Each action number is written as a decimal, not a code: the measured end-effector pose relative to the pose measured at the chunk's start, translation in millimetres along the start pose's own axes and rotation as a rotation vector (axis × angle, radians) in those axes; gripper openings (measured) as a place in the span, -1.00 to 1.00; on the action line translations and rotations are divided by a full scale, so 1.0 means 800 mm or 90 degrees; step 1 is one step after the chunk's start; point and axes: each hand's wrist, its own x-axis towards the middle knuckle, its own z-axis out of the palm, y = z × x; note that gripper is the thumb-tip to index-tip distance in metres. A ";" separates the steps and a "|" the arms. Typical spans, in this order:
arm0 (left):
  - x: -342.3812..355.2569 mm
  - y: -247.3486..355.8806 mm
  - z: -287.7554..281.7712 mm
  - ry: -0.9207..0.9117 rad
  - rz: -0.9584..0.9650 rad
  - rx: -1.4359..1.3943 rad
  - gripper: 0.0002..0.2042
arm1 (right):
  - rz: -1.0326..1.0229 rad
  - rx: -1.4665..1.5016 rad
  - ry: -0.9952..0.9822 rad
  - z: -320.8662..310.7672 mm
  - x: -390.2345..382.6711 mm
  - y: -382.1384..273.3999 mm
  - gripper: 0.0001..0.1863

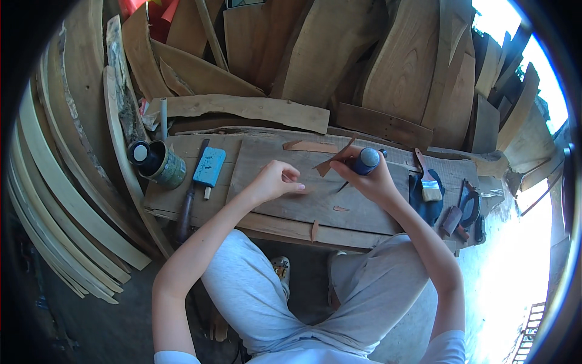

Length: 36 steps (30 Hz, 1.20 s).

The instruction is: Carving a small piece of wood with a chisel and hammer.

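Note:
My right hand (pixel 379 179) is closed around a tool with a rounded blue handle (pixel 366 161); a thin dark tip points down toward the board. Its fingers also pinch a thin, angular brown piece (pixel 327 165), which looks like wood veneer. My left hand (pixel 277 181) hovers over the board with fingers loosely curled and thumb apart, seemingly holding nothing. Beneath both hands lies a flat wooden board (pixel 267 209) on a low bench. On it rest a longer brown strip (pixel 309 147), a small offcut (pixel 341 208) and a narrow sliver (pixel 314 231) by the near edge.
Left on the bench are a green can (pixel 168 170), a dark-capped bottle (pixel 143 154), a blue block (pixel 210 166) and a long-handled tool (pixel 185 215). At right lie a brush (pixel 429 182), a dark cloth (pixel 421 203) and dark hand tools (pixel 467 209). Wooden planks (pixel 330 48) lean behind.

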 end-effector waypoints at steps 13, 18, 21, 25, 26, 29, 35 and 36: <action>-0.022 0.112 -0.010 0.037 0.301 -0.237 -0.76 | -0.070 0.021 -0.208 0.005 -0.002 -0.012 -0.86; -0.017 0.105 -0.017 -0.039 0.212 -0.455 -0.86 | -0.048 0.031 -0.238 0.000 -0.002 -0.011 -0.83; -0.016 0.089 -0.026 0.071 0.161 -0.413 -0.86 | -0.020 0.067 -0.173 0.000 0.001 -0.010 -0.83; -0.004 0.065 -0.016 0.084 0.145 -0.253 -0.88 | 0.042 0.135 -0.059 -0.010 0.000 -0.005 -0.77; -0.002 0.062 -0.011 0.064 0.138 -0.228 -0.88 | 0.116 0.157 -0.044 -0.013 0.000 -0.006 -0.75; -0.002 0.063 -0.005 0.043 0.140 -0.160 -0.89 | 0.096 0.193 -0.009 -0.013 -0.003 -0.001 -0.66; 0.002 0.070 0.005 0.019 0.182 -0.069 -0.87 | 0.016 0.355 -0.007 -0.014 -0.006 -0.004 -0.61; 0.002 0.071 0.006 0.011 0.186 -0.047 -0.86 | 0.011 0.377 -0.011 -0.015 -0.006 -0.006 -0.62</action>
